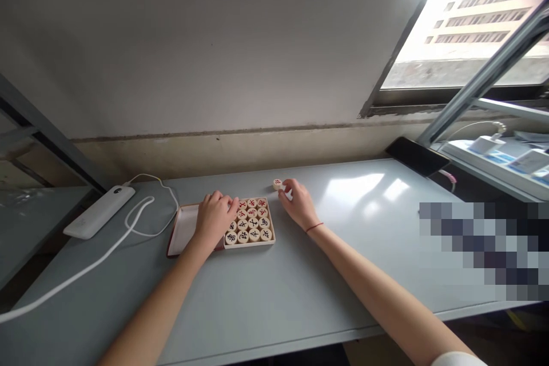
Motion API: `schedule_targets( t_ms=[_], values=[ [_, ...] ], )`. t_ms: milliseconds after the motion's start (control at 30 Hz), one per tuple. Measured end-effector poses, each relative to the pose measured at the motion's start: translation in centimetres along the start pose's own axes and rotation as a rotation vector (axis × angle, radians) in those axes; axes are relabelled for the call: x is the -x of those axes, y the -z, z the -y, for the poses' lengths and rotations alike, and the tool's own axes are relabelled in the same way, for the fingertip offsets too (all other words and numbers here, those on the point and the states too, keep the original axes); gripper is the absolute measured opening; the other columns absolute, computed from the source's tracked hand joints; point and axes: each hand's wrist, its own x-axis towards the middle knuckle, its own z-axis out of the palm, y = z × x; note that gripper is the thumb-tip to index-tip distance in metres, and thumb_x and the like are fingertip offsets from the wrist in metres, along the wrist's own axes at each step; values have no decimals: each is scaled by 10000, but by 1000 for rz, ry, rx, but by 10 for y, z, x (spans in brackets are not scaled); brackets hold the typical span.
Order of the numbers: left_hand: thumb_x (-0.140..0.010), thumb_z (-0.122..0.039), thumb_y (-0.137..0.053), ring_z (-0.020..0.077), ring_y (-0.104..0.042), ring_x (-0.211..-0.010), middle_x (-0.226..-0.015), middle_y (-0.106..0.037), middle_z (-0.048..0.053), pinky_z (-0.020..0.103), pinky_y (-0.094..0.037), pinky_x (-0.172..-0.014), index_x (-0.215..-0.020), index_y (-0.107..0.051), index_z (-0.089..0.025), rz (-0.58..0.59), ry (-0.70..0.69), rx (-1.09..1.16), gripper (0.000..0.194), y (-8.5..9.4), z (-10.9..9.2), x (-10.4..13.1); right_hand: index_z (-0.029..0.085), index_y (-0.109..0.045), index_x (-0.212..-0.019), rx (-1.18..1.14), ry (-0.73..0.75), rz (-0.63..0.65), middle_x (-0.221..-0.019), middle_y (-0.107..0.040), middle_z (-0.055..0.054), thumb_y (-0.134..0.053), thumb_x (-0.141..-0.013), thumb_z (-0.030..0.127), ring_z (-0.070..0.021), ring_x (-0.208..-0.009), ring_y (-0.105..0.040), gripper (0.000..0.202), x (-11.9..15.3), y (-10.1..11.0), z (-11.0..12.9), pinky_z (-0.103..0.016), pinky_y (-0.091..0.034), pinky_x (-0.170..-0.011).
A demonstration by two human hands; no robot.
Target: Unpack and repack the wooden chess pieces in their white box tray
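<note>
A shallow box of Chinese chess pieces (pixel 254 223) lies on the desk, its round pieces in rows with red and black characters. To its left the lid (pixel 185 231) is folded open. My left hand (pixel 214 216) rests over the seam between lid and box, fingers loosely bent and apart, covering the leftmost pieces. One loose chess piece (pixel 277 184) with a red character sits on the desk beyond the box. My right hand (pixel 298 203) is close beside it, thumb and index finger curved and apart at its right side; whether they touch it I cannot tell.
A white power bank (pixel 99 211) with a white cable (pixel 115 246) lies at the left of the grey desk (pixel 343 251). A dark phone (pixel 417 155) leans at the back right near a metal frame. White power strips (pixel 501 163) stand beyond it. A wall borders the back.
</note>
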Motion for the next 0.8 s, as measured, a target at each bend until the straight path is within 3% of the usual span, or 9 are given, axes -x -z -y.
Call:
schedule_targets(
  t_ms=[133,367,800],
  values=[
    [-922,-446,-361,318,-554,-924,-888,-649,135,413,-432,-780,-772,-740,-195,67,-1,-95,479,-2,-13,-2,218,-568,-889,-56,-32,163,-687,-639,-2,-410,-882,302,-160,-592,-537,179,16,2,18,-260,-355,-566],
    [-926,-412,-393,324,-517,-991,-988,-664,124,414,-392,-793,-910,-724,-210,19,32,-58,388,-8,-19,9,231,-579,-884,38,-39,190,-708,-650,-2,-448,-891,339,-193,-724,-572,169,19,1,31,-283,-342,-650],
    [-903,-368,-488,273,-578,-917,-857,-718,56,384,-374,-810,-885,-654,-225,-4,103,102,220,-9,-23,1,226,-573,-896,-17,-12,197,-755,-664,-21,-410,-904,281,-203,-730,-586,172,21,1,31,-308,-384,-664]
  ],
)
